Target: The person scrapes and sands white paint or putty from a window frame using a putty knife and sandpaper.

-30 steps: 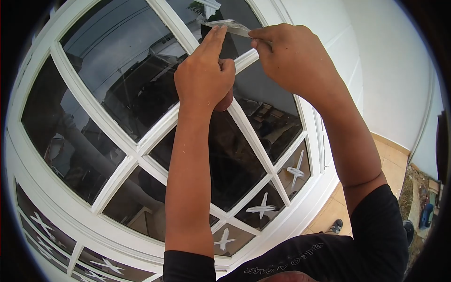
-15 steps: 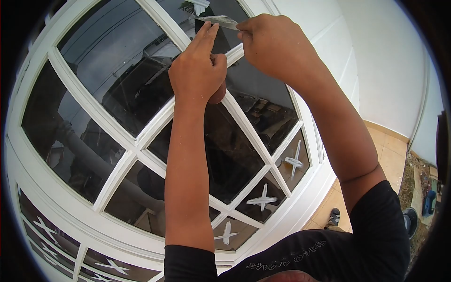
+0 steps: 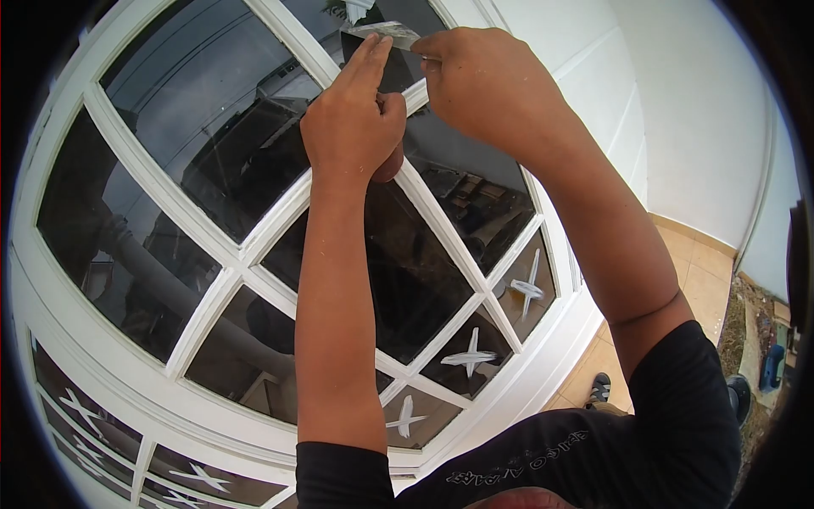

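Observation:
A white-framed window (image 3: 242,254) with dark glass panes fills the left and middle. My left hand (image 3: 352,123) lies against the frame near the top, its fingers stretched up toward a clear, shiny strip (image 3: 388,34) on an upper pane. My right hand (image 3: 462,76) is closed at the strip's right end, thumb and index finger pinched together. The strip looks like tape or film; its far edge is partly behind my left fingertips. White paint-like marks (image 3: 358,10) show just above it.
White crosses mark lower panes, one at the right (image 3: 527,290) and another below (image 3: 469,358). A white wall (image 3: 695,110), tiled floor (image 3: 695,263) and a blue object (image 3: 772,367) lie to the right. A shoe (image 3: 599,388) stands on the tiles.
My right hand has shifted slightly left toward my left hand, and the strip between them has changed shape. My left hand has barely moved.

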A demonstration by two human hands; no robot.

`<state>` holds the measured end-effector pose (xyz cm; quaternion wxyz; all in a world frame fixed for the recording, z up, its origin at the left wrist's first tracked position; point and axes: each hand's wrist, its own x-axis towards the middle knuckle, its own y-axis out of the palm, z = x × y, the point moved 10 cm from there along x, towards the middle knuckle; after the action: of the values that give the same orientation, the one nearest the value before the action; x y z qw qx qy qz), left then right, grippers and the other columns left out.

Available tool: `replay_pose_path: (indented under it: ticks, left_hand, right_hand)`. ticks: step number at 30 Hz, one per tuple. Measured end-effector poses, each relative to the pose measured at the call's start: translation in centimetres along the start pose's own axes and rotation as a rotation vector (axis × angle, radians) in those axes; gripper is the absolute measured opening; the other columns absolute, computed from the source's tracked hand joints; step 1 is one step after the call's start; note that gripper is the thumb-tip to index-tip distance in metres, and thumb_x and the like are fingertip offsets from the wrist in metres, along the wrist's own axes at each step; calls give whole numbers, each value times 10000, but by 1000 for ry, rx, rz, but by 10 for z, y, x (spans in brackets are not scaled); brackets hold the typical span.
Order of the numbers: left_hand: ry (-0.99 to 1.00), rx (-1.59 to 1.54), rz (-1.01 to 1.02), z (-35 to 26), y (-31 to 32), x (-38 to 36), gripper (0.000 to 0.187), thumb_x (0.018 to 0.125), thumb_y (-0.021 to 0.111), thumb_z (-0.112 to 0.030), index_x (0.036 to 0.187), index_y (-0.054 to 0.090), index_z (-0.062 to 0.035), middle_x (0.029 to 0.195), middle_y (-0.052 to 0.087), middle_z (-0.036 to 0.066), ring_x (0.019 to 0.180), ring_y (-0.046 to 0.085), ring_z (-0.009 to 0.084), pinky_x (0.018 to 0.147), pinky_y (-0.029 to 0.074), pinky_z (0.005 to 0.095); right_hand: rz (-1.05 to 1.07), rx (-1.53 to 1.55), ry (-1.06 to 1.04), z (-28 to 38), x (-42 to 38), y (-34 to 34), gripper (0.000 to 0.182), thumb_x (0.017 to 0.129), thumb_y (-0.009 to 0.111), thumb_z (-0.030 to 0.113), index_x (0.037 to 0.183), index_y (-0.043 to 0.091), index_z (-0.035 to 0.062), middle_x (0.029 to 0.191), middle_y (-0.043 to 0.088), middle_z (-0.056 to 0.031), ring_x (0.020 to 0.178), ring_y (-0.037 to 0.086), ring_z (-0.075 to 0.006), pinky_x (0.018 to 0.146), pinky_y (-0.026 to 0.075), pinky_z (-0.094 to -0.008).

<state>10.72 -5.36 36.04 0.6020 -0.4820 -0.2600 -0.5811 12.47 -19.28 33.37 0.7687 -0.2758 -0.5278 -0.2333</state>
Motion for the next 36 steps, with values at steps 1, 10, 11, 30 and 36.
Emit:
replay_pose_path:
  ticks: [1, 10, 11, 30, 36]
  left_hand:
    - [32, 0, -38, -3, -3, 0, 625, 785, 632, -136, 1395, 654, -270, 1400, 670, -24, 866, 761, 218, 824, 614, 338]
    - [110, -50, -234, -5, -18, -2, 482, 763, 619, -105, 1221, 754, -171, 1252, 747, 0, 883, 773, 236, 758, 630, 353]
    - [112, -50, -230, -5, -17, -2, 482, 763, 619, -105, 1221, 754, -171, 1252, 747, 0, 883, 773, 236, 758, 630, 353]
    - [-72, -343, -254, 14, -29, -1, 272, 857, 720, -142, 1119, 788, -112, 992, 769, 53, 668, 676, 146, 627, 547, 277]
    - [-266, -532, 365, -22, 22, -10, 284, 913, 811, -298, 1084, 795, -72, 922, 763, 18, 703, 577, 79, 659, 503, 262]
  right_hand:
    - [25, 16, 12, -1, 1, 3, 278, 799, 684, 136, 1043, 785, 46, 896, 757, -210, 822, 760, -367, 768, 623, -446]
    - [-15, 79, -54, 18, -6, 9, 279, 795, 736, 202, 999, 785, 17, 887, 750, -229, 838, 759, -381, 781, 625, -444]
    - [-14, 82, -49, 19, -5, 7, 279, 795, 736, 202, 999, 785, 17, 887, 750, -229, 838, 759, -381, 781, 625, -444]
    - [-69, 92, -7, -51, -93, -33, 395, 890, 698, 98, 1274, 726, 188, 1024, 718, -85, 817, 714, -291, 712, 571, -368]
    - [-99, 196, -30, -89, -148, -57, 480, 841, 745, 8, 1300, 722, 149, 998, 702, -72, 764, 682, -213, 659, 545, -318]
